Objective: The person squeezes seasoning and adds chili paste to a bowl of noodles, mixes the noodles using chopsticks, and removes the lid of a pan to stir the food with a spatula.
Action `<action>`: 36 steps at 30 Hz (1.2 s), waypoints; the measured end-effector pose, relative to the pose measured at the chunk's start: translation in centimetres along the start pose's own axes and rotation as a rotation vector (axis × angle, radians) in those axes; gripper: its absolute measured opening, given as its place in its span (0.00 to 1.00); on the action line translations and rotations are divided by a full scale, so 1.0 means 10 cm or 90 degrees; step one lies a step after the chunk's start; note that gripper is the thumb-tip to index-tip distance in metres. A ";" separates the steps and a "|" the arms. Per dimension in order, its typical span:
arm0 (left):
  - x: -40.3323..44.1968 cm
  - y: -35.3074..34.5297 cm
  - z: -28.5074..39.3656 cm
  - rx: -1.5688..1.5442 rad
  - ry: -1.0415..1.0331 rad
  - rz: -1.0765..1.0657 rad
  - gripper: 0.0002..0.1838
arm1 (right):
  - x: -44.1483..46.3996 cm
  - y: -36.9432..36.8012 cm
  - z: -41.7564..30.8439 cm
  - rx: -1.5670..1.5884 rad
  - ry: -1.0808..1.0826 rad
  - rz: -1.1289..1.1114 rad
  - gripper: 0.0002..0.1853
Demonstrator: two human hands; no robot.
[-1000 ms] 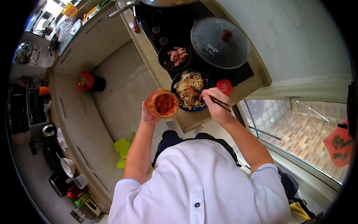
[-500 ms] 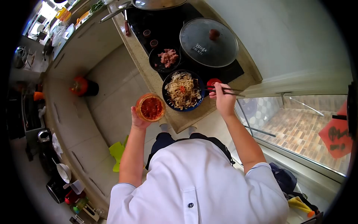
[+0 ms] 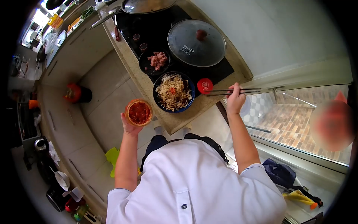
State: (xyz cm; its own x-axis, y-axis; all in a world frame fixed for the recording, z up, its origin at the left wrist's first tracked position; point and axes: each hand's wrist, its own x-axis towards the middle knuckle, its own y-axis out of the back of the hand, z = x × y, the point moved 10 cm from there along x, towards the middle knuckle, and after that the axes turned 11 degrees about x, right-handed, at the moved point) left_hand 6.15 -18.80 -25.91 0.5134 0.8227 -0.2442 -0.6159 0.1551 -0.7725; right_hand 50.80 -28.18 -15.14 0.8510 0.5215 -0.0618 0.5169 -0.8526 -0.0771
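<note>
My left hand is closed around an open jar of red chili sauce, held out left of the counter corner. In my right hand is a pair of chopsticks, their tips pointing left over the red jar lid. Between the two hands stands a dark blue plate heaped with pale shredded food, a dab of red sauce on top. Beyond it, raw pink meat lies in a small black dish.
A large lidded pan sits on the black cooktop, with another lidded pan at the far end. A red-handled utensil lies along the stone counter edge. A window is at the right.
My right hand has moved right, drawing the chopstick tips away from the plate to over the red lid. The view has shifted slightly; my left hand still holds the jar.
</note>
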 end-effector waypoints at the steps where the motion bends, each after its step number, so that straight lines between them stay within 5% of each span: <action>1: 0.01 0.01 0.00 -0.003 -0.003 -0.003 0.53 | 0.09 0.01 -0.17 -0.156 0.154 -0.019 0.16; 2: 0.00 0.03 0.00 -0.018 0.000 -0.005 0.53 | 0.16 0.08 -0.09 -0.156 0.157 -0.017 0.16; 5: -0.03 -0.02 0.00 -0.038 0.009 -0.015 0.52 | -0.09 -0.50 -0.17 -0.414 0.371 -0.305 0.10; 8: -0.02 -0.14 0.02 -0.040 0.006 -0.036 0.51 | -0.15 -0.69 0.47 -0.579 0.419 -0.489 0.16; 14: -0.02 -0.21 0.09 -0.040 0.008 -0.077 0.51 | -0.12 -1.01 0.73 -0.656 0.323 -0.517 0.41; 18: -0.04 -0.26 0.13 -0.050 0.027 -0.110 0.51 | -0.07 -1.05 0.72 -0.654 0.317 -0.508 0.40; 23: 0.01 -0.13 0.18 -0.044 0.046 -0.029 0.51 | -0.61 -1.16 -0.20 -0.546 0.290 -0.454 0.38; 25: 0.08 -0.22 0.19 -0.035 0.062 -0.068 0.51 | -1.09 -1.57 -0.67 -0.204 0.182 -0.551 0.39; 30: 0.23 -0.34 0.22 -0.032 0.139 -0.116 0.51 | -2.06 -2.61 -1.39 -0.220 0.307 -0.726 0.42; 36: 0.26 -0.47 0.43 -0.053 0.178 -0.201 0.40 | -2.30 -2.98 -1.43 -0.344 0.411 -0.785 0.39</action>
State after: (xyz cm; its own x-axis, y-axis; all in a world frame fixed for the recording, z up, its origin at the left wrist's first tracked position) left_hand 7.82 -15.02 -20.44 0.8180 0.5605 -0.1294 -0.3583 0.3205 -0.8768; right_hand 17.11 -15.23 2.79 -0.3169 0.9233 0.2169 0.7712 0.1178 0.6256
